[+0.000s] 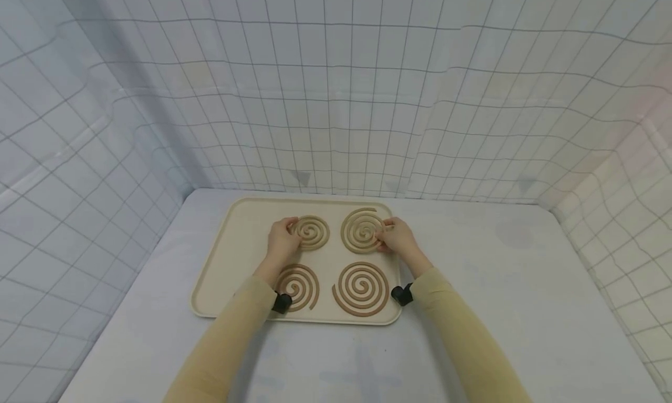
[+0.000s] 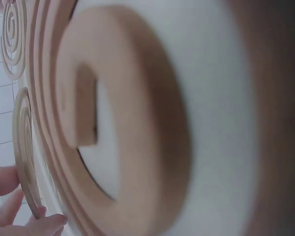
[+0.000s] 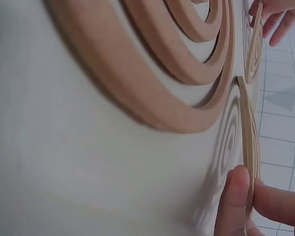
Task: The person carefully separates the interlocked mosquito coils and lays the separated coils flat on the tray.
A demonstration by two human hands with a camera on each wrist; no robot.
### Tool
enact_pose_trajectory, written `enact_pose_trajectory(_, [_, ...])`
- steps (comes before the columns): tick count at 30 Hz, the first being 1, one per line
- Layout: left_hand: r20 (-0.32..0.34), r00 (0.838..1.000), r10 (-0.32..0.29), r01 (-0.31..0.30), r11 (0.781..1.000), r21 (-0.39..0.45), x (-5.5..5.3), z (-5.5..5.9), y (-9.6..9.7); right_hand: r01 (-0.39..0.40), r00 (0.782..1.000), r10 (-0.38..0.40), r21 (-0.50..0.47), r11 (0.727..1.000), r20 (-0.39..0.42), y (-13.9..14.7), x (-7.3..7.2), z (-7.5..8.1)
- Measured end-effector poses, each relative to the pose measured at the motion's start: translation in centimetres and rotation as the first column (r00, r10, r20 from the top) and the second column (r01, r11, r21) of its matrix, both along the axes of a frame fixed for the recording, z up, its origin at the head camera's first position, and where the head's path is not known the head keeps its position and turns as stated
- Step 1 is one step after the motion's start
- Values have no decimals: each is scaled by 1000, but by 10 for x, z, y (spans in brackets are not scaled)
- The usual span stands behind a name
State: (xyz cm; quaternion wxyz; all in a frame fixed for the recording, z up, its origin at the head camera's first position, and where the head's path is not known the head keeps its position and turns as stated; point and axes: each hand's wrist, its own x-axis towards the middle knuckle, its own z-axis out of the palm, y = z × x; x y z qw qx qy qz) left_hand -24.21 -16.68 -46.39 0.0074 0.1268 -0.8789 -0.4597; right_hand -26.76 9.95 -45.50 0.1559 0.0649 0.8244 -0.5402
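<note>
Four tan, spiral mosquito coils are over a cream tray. My left hand [image 1: 282, 239] pinches the left edge of the back-left coil [image 1: 308, 232] between thumb and fingers; in the left wrist view this coil [image 2: 20, 142] stands edge-on. At the back right, my right hand [image 1: 397, 238] pinches the right edge of another coil [image 1: 364, 232]. The right wrist view shows that coil [image 3: 248, 132] raised off the tray, its shadow beneath. A browner front-left coil [image 1: 294, 288] lies partly behind my left wrist, and a front-right coil [image 1: 362, 284] lies flat.
The cream tray [image 1: 236, 239] with its low raised rim sits on a white-covered table [image 1: 472, 309]. White grid-patterned sheets [image 1: 336, 100] hang behind the table and along both sides. A black wrist camera [image 1: 402, 295] is strapped at my right sleeve.
</note>
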Motion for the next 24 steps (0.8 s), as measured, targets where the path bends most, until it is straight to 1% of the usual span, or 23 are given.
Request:
enact_pose_trajectory(6, [51, 993, -104, 104, 995, 8, -1, -1, -2, 0, 999, 5, 104, 995, -40, 1, 1, -1])
enact_pose_trajectory(10, [67, 987, -146, 146, 989, 3, 0, 2, -2, 5, 997, 6, 158, 987, -75, 3, 3, -3])
enact_pose_trajectory(12, [99, 983, -157, 156, 988, 13, 1, 5, -3, 7, 997, 7, 170, 985, -82, 2, 4, -3])
enact_pose_trajectory(14, [135, 975, -175, 173, 985, 25, 2, 7, -5, 3, 996, 14, 186, 982, -93, 1, 6, -3])
enact_pose_trajectory(16, [186, 961, -203, 200, 979, 33, 3, 8, -9, -1, 994, 25, 217, 976, -106, 0, 7, -2])
enact_pose_trajectory(17, [196, 957, -216, 216, 976, 24, 2, 7, -10, -3, 993, 30, 234, 972, -111, -1, 8, -2])
enact_pose_trajectory(20, [221, 941, -257, 254, 966, 44, 1, 6, -15, -11, 991, 48, 273, 962, -129, -2, 11, 1])
enact_pose_trajectory(23, [222, 937, -270, 256, 963, 89, 0, 5, -17, -20, 986, 70, 305, 952, -153, -4, 13, 4])
enact_pose_trajectory(24, [231, 935, -270, 249, 962, 114, 0, 6, -18, -26, 984, 80, 313, 949, -160, -4, 14, 5])
